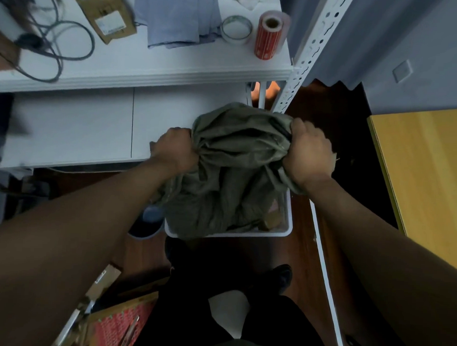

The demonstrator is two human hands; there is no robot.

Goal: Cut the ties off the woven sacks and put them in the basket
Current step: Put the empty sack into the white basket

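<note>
The green sack covers most of the white basket, so only the near rim and right side show. The fingers of the left hand and the right hand are tucked into the cloth and cannot be seen. No tie can be made out on the sack. The cardboard box and blue cloth are cut off by the top edge. The box's label is too blurry to read.

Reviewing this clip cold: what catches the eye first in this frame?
The crumpled olive-green sack at centre, bunched between the left hand and right hand, each with a tight grip on its edge. It hangs into a white basket on the dark floor. On the shelf above stands a red label roll.
</note>
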